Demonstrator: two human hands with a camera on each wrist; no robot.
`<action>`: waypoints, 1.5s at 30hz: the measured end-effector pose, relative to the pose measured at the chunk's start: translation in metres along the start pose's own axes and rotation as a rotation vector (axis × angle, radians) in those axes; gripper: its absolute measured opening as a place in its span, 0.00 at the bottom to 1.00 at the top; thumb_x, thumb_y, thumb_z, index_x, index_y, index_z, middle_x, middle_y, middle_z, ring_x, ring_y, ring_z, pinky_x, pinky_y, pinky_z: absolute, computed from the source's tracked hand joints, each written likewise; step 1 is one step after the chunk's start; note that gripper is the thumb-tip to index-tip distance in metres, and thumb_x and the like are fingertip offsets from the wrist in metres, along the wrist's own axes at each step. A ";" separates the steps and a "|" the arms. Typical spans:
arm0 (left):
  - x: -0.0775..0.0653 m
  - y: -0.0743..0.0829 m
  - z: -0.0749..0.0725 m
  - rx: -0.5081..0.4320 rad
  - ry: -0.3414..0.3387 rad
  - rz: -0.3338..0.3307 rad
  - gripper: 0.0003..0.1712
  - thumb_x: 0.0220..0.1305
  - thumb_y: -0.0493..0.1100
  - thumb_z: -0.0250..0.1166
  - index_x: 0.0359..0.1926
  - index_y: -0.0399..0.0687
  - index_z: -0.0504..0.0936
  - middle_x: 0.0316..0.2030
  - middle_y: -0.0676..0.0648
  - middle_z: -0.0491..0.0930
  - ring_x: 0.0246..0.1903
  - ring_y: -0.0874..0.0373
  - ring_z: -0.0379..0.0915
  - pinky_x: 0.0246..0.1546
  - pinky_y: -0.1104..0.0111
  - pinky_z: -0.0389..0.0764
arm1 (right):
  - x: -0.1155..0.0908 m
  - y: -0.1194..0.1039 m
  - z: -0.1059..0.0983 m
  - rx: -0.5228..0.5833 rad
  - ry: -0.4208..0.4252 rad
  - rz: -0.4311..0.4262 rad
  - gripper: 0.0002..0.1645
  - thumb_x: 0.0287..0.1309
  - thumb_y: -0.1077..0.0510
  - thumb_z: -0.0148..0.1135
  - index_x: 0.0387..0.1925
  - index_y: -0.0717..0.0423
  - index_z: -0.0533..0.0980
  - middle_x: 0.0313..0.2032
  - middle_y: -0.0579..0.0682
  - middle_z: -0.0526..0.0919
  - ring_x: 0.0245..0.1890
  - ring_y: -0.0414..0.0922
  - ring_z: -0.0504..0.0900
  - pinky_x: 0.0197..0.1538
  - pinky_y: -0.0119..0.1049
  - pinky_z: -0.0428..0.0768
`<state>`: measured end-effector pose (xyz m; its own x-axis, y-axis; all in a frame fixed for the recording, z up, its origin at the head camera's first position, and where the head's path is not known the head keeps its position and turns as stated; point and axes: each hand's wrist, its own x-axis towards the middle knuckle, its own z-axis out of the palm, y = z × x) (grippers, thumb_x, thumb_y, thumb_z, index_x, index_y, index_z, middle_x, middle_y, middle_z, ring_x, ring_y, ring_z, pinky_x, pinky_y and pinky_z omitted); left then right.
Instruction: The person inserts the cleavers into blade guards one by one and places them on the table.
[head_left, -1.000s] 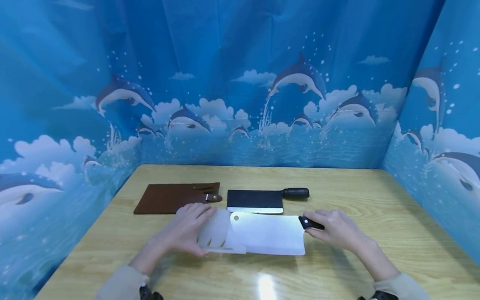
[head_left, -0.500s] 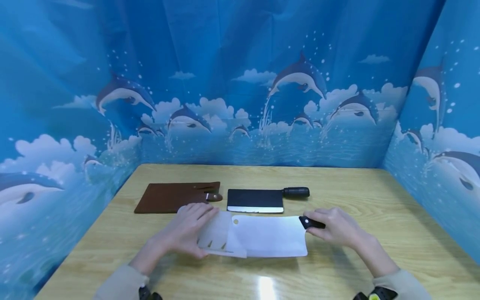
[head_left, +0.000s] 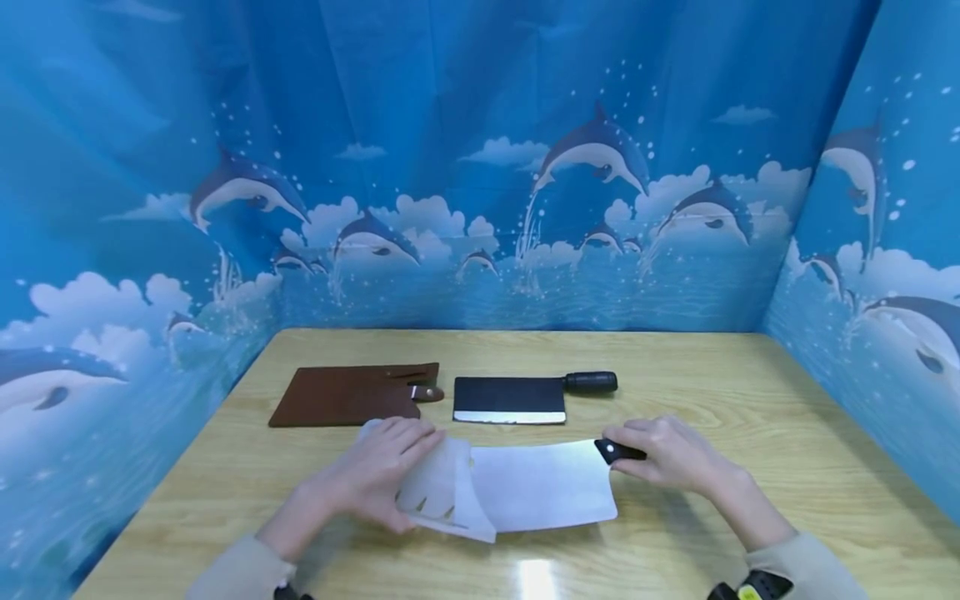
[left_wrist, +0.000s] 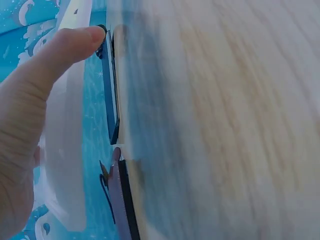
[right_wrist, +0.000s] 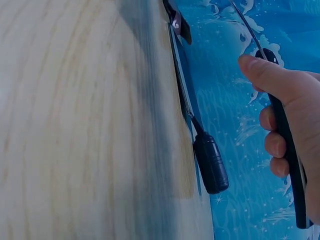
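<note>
My left hand grips a translucent white plastic blade sheath, thumb along its near side and fingers over the top. In the left wrist view the thumb lies across the pale sheath. My right hand holds a cleaver with a wide silvery blade by its black handle. The right wrist view shows the fingers of the right hand curled round that handle. Above the table, the blade's far end overlaps the sheath's mouth, and a flap of the sheath hides that end of the blade.
Behind the hands lies a second cleaver with a dark blade and black handle, its bright edge facing me. Left of it is a brown leather sheath with a snap strap. A blue dolphin-print curtain borders the wooden table.
The silvery cleaver and plastic sheath have tilted and dropped slightly toward me. The sheath's front flap now covers the blade's end and the hole in it. Both hands keep their grip.
</note>
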<state>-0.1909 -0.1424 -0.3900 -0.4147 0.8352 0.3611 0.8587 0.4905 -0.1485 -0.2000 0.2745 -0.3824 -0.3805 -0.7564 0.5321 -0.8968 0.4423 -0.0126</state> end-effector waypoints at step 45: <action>-0.005 0.010 -0.005 0.067 0.074 -0.056 0.63 0.26 0.82 0.61 0.58 0.42 0.71 0.50 0.45 0.73 0.49 0.52 0.67 0.50 0.52 0.67 | -0.004 -0.039 0.018 -0.084 0.039 0.060 0.20 0.60 0.44 0.55 0.42 0.56 0.77 0.25 0.43 0.77 0.17 0.26 0.63 0.17 0.17 0.60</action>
<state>-0.1787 -0.1427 -0.3887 -0.4361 0.7864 0.4374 0.8114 0.5539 -0.1868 -0.1678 0.2522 -0.3994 -0.4228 -0.7085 0.5651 -0.8496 0.5268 0.0248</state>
